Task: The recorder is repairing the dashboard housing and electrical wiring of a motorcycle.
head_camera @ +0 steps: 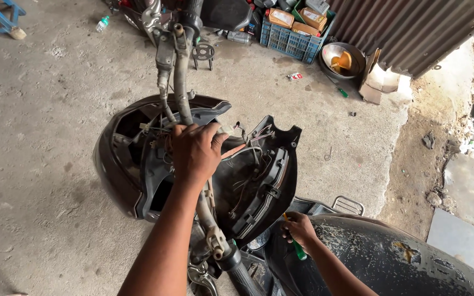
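Concrete floor (45, 164): left hand (195, 151) closes its fingers over the handlebar (179, 82) above the cowl (122, 164); right hand (298, 227), near, grips a green screwdriver (299, 251).

At the top of the view, a blue plastic crate (294, 38) stands on the concrete floor against the corrugated wall, holding several small cardboard boxes (281, 17) in orange-brown with pale label panels on their faces. A small red-and-white wrapper (294, 77) lies flat on the floor just in front of the crate, and a torn piece of brown cardboard (378, 82) leans by the wall to the right, beside a dark bowl. Far up on the left a clear plastic bottle (102, 23) with a green label lies on the floor.
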